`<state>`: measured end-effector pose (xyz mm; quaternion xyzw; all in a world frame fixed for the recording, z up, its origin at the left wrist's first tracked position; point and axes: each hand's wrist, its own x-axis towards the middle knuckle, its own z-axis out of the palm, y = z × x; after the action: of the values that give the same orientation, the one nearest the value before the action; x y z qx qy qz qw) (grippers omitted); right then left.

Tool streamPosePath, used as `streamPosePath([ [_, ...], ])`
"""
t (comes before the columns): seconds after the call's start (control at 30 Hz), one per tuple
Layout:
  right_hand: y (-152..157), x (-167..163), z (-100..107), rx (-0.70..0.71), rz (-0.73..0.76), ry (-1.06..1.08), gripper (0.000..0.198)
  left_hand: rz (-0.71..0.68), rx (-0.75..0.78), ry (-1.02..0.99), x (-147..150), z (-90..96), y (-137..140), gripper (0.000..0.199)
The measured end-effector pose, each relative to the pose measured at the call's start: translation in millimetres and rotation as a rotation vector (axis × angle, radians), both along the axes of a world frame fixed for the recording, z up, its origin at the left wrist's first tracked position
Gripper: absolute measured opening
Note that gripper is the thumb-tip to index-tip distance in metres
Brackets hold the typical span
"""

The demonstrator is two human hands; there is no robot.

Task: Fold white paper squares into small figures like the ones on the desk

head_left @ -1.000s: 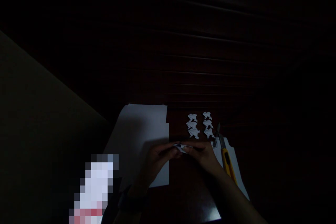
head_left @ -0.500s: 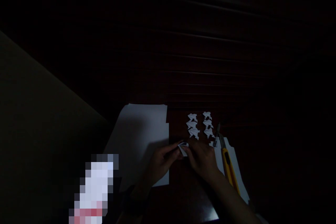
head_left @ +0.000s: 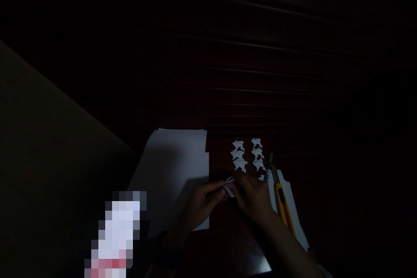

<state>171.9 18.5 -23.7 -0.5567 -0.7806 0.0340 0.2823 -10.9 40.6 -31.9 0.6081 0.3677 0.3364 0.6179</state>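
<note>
Dark tabletop (head_left: 228,223) below folded paper (head_left: 230,192) in left fingers (head_left: 213,187) and newly curled right fingers (head_left: 246,184).

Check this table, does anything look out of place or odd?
Slightly: the white sheets on the left aren't squared up; their right edge steps outward partway down. Nothing else stands out, though the held paper is too dim to judge.

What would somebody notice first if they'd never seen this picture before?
Probably the bright pixelated patch at lower left, then the yellow cutter lying over white paper at right. Six folded paper shapes stand out in two columns beyond the hands. Between them, the left hand and right hand hold a small folded paper.
</note>
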Motion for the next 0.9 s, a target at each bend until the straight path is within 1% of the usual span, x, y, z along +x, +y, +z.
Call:
streamPosePath([
  [0.13, -1, -2, -3, 0.014, 0.000, 0.023, 0.023, -0.003, -0.054, -0.032, -1, 4.6, -1, 0.036],
  [0.27, 0, -3, -3, 0.045, 0.011, 0.033, 0.029, -0.024, -0.111, -0.076, 0, 8.2, -3, 0.040],
  [0.43, 0, -4, 0, 0.092, 0.026, 0.028, 0.030, 0.064, -0.100, -0.025, 5, 3.3, -4, 0.038],
  [0.53, 0, -4, 0, 0.100, 0.013, 0.033, 0.028, 0.123, -0.172, -0.040, 6, -1.6, -4, 0.039],
  [0.6, 0, -4, -2, 0.089, 0.013, 0.037, 0.030, 0.133, -0.213, -0.055, 6, -3.1, -4, 0.038],
  [0.67, 1, -3, -3, 0.076, 0.010, 0.033, 0.032, 0.126, -0.201, -0.056, 5, -3.2, -3, 0.036],
  [0.8, 1, -3, -5, 0.074, 0.008, 0.036, 0.030, 0.166, -0.135, -0.030, 4, -1.9, -3, 0.028],
  [0.9, 2, -5, -6, 0.099, -0.009, 0.054, 0.028, 0.138, -0.144, -0.021, 4, 0.0, -3, 0.029],
])
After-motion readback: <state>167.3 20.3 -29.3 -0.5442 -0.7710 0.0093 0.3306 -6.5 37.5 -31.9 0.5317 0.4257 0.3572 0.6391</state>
